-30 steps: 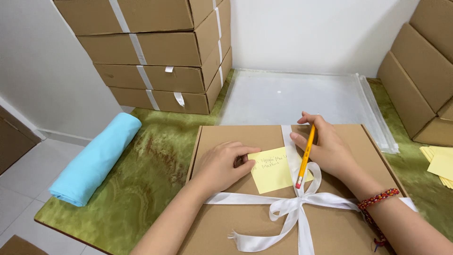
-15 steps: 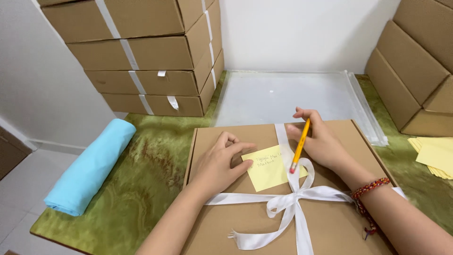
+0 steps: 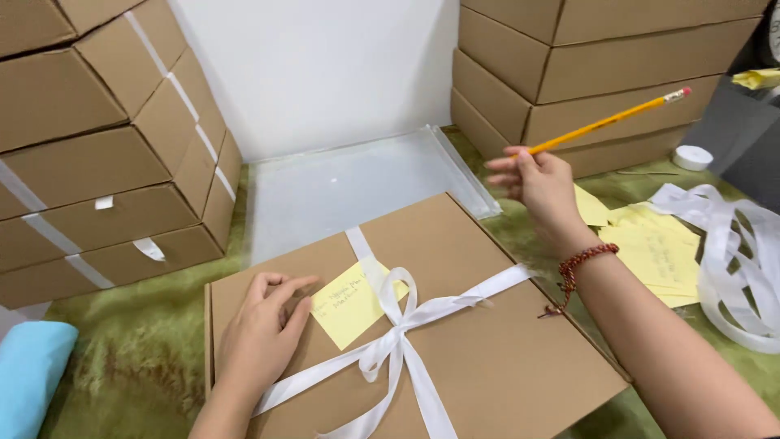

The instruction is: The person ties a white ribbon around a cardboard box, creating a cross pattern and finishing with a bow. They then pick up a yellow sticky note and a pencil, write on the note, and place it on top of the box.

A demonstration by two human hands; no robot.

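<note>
- The right hand is closed around a yellow pencil, pinched between thumb and fingers low on the shaft; the pencil slants up and to the right, eraser end highest, lifted well clear of the box. Held this way it looks parked rather than poised to write, since the tip is hidden in the fingers and points at nothing.
- A red beaded bracelet circles that wrist.
- The left hand lies flat and empty on the lid of the flat cardboard box, fingers spread and together pressing down near the left edge, apparently to steady the box.
- Its fingertips touch the left edge of a yellow sticky note, which sits on the lid tucked partly under the white ribbon bow; some handwriting shows on it.
- So the note is just beside the left hand and well apart from the pencil, which is farther off and to the right.
- Further out: loose yellow notes and a heap of white ribbon on the right, a clear plastic sleeve beyond the box, stacked cartons at left, a blue roll near left.
</note>
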